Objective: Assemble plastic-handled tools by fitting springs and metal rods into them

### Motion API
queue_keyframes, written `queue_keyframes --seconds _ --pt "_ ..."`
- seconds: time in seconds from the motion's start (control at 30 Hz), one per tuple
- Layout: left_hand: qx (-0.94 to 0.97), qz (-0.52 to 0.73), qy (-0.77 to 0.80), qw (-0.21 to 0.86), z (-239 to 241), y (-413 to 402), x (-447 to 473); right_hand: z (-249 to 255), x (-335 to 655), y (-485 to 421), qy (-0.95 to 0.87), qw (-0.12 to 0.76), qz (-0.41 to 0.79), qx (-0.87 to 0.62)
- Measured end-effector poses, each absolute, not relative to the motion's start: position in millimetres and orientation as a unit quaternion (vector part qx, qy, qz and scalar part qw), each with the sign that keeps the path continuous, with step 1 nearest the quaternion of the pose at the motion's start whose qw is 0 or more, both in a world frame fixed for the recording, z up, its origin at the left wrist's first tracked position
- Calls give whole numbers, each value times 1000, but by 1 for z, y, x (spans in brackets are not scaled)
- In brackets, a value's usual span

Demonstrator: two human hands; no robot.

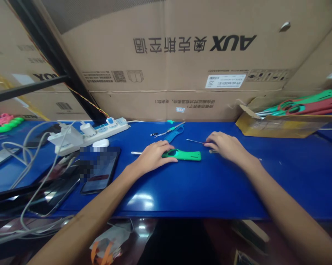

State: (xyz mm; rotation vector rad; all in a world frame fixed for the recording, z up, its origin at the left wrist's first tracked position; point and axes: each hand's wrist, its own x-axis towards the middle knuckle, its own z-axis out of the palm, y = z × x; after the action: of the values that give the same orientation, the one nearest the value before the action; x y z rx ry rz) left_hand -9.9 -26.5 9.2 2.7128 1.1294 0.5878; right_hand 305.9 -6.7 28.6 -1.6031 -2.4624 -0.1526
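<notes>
My left hand (152, 156) lies on the green handle (184, 155), fingers curled over its end. My right hand (225, 146) pinches a thin metal rod (195, 141), fingertips closed. I reckon the rod could roll toward the tabletop (210, 184) back edge if my pinch slackens.

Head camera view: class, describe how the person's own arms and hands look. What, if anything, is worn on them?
Both forearms enter from the bottom edge, bare all the way up: no sleeves show. The left hand and right hand wear no gloves. No watch, bracelet or ring can be made out on either wrist or on the fingers, and no markings show.
</notes>
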Motion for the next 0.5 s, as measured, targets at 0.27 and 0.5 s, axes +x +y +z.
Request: queue_keyframes --seconds 0.27,0.5 --pt "878 273 392 -3 13 -32 -1 29 242 -38 -915 162 -104 -355" --pt "812 441 364 -120 28 -40 2 29 235 -39 -839 131 -91 -520"
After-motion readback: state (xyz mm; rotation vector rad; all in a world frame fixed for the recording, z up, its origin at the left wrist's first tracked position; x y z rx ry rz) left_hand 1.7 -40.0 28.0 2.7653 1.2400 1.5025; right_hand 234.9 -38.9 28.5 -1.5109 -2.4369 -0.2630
